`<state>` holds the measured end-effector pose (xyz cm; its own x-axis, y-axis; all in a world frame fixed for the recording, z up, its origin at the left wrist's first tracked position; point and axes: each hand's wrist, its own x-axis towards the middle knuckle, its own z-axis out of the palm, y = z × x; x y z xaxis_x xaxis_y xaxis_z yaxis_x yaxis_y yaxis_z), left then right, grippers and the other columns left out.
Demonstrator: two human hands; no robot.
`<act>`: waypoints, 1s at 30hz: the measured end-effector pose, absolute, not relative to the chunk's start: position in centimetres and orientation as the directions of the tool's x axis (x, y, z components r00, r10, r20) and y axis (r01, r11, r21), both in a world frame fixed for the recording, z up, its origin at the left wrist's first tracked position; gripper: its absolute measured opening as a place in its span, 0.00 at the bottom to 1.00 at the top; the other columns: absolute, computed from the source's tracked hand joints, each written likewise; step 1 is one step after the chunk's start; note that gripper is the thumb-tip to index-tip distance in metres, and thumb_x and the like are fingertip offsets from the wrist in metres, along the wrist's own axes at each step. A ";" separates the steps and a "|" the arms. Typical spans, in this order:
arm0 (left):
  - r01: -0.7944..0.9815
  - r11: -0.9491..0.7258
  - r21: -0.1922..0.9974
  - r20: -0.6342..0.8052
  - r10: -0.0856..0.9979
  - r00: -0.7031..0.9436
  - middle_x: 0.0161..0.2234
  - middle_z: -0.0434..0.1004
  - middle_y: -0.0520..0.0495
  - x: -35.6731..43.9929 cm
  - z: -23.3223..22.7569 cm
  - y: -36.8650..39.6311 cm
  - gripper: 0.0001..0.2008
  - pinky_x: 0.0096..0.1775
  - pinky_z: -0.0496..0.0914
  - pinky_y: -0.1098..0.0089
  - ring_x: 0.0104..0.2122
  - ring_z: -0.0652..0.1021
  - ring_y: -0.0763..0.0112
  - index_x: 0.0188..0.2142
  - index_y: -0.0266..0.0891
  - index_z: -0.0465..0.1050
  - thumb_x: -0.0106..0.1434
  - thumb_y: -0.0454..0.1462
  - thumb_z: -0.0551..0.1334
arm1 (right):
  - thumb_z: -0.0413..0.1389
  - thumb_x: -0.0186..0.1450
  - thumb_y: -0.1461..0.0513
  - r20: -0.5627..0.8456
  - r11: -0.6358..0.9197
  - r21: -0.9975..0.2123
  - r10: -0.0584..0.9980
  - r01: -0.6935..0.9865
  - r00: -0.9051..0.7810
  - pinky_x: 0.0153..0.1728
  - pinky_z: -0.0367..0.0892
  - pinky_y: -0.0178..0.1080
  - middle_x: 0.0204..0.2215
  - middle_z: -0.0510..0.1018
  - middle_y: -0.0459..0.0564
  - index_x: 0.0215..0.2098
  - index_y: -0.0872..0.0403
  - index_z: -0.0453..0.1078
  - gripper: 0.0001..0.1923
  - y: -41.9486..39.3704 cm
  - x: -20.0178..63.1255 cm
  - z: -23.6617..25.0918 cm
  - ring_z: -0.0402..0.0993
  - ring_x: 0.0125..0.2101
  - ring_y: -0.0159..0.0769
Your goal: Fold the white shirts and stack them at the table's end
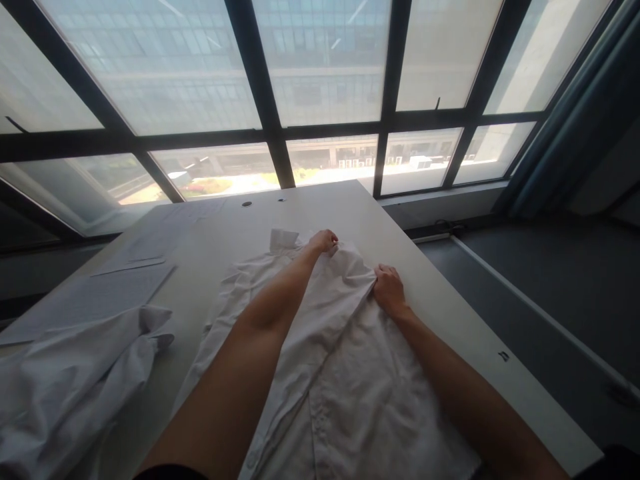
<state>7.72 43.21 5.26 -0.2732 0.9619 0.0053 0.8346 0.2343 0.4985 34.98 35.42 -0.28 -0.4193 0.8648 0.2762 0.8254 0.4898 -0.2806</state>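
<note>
A white shirt (320, 340) lies spread on the table in front of me, wrinkled, its front running toward me. My left hand (324, 241) is closed on the cloth at the shirt's far end, near the collar area. Farther right and a little closer, my right hand (389, 288) pinches the shirt's edge and pulls a taut fold between both hands. Part of the shirt's left side is hidden behind my left forearm. A stiff flap of the same white cloth (283, 240) stands up left of my left hand.
Another crumpled white garment (85, 380) lies on the left of the white table (450, 333). Sheets of paper (125, 287) are spread behind it. A small dark clip-like object (503, 357) sits near the right edge. Windows (320, 67) rise beyond the table, with a curtain (565, 120) at right.
</note>
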 end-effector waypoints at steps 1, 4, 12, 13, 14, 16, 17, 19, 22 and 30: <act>0.843 0.228 0.487 -0.027 0.969 -0.246 0.31 0.82 0.45 7.6 5.3 43.8 0.05 0.42 0.70 0.72 0.37 0.80 0.63 0.30 0.40 0.82 0.51 0.34 0.71 | 0.46 0.71 0.66 0.275 0.488 -0.284 0.866 0.825 -0.418 0.59 0.57 0.41 0.56 0.76 0.60 0.50 0.56 0.77 0.18 35.4 35.0 -0.3 0.65 0.57 0.45; 0.864 0.224 0.450 -0.093 0.974 -0.204 0.27 0.80 0.47 7.6 5.5 45.4 0.06 0.41 0.71 0.72 0.33 0.79 0.64 0.26 0.40 0.81 0.46 0.33 0.73 | 0.46 0.71 0.66 0.273 0.484 -0.287 0.868 0.826 -0.414 0.59 0.56 0.41 0.56 0.75 0.59 0.50 0.56 0.76 0.18 35.4 35.0 -0.3 0.65 0.58 0.44; 0.868 0.233 0.438 0.124 0.941 -0.315 0.51 0.76 0.36 8.0 4.5 44.6 0.11 0.50 0.68 0.66 0.49 0.77 0.56 0.45 0.38 0.79 0.62 0.35 0.66 | 0.45 0.71 0.66 0.279 0.432 -0.268 0.891 0.861 -0.359 0.61 0.54 0.46 0.55 0.75 0.63 0.46 0.57 0.77 0.18 35.3 34.9 -0.4 0.65 0.57 0.47; 0.864 0.231 0.447 0.175 0.925 -0.338 0.54 0.74 0.35 8.2 4.3 44.0 0.14 0.51 0.68 0.65 0.51 0.76 0.56 0.49 0.38 0.77 0.63 0.34 0.65 | 0.45 0.71 0.67 0.276 0.428 -0.267 0.892 0.863 -0.357 0.61 0.54 0.46 0.56 0.75 0.63 0.47 0.58 0.77 0.18 35.2 34.9 -0.4 0.65 0.57 0.47; 0.855 0.227 0.467 0.229 0.902 -0.365 0.56 0.72 0.35 8.5 4.0 43.5 0.17 0.51 0.67 0.65 0.52 0.75 0.56 0.52 0.38 0.74 0.64 0.34 0.64 | 0.45 0.71 0.67 0.273 0.428 -0.267 0.893 0.863 -0.358 0.61 0.54 0.46 0.56 0.74 0.63 0.47 0.57 0.77 0.18 35.2 34.9 -0.4 0.65 0.57 0.48; 0.800 0.234 0.552 0.273 0.856 -0.439 0.57 0.71 0.34 9.1 3.7 42.6 0.17 0.52 0.67 0.63 0.54 0.74 0.55 0.55 0.38 0.72 0.67 0.35 0.61 | 0.45 0.71 0.67 0.272 0.429 -0.269 0.893 0.862 -0.359 0.61 0.54 0.46 0.56 0.74 0.63 0.47 0.57 0.77 0.18 35.2 34.9 -0.4 0.64 0.58 0.48; 0.759 0.247 0.602 0.250 0.845 -0.473 0.55 0.73 0.33 9.4 3.7 42.4 0.14 0.52 0.66 0.62 0.54 0.75 0.54 0.53 0.37 0.73 0.69 0.37 0.60 | 0.45 0.71 0.67 0.273 0.429 -0.270 0.893 0.862 -0.359 0.61 0.54 0.46 0.56 0.74 0.63 0.47 0.57 0.77 0.18 35.1 34.9 -0.4 0.64 0.58 0.47; 0.677 0.296 0.674 0.125 0.857 -0.499 0.46 0.79 0.33 9.9 3.7 42.1 0.14 0.50 0.68 0.63 0.50 0.77 0.53 0.44 0.35 0.77 0.71 0.43 0.58 | 0.45 0.71 0.67 0.275 0.426 -0.271 0.894 0.863 -0.354 0.60 0.55 0.45 0.56 0.74 0.62 0.46 0.57 0.77 0.18 35.1 34.9 -0.3 0.64 0.57 0.47; 0.616 0.350 0.706 -0.044 0.890 -0.455 0.30 0.80 0.38 10.4 3.7 42.2 0.16 0.41 0.70 0.65 0.38 0.81 0.54 0.31 0.35 0.79 0.64 0.48 0.67 | 0.46 0.71 0.65 0.282 0.416 -0.288 0.898 0.863 -0.338 0.54 0.60 0.43 0.51 0.76 0.61 0.44 0.55 0.78 0.17 35.1 35.2 0.2 0.67 0.53 0.47; 0.526 0.298 0.797 -0.066 0.908 -0.414 0.33 0.82 0.41 11.4 3.2 42.4 0.14 0.35 0.70 0.68 0.32 0.80 0.63 0.43 0.33 0.81 0.66 0.43 0.66 | 0.52 0.66 0.65 0.271 0.319 -0.308 0.933 0.896 -0.239 0.45 0.63 0.44 0.40 0.77 0.59 0.39 0.53 0.75 0.09 34.9 35.8 0.8 0.69 0.45 0.47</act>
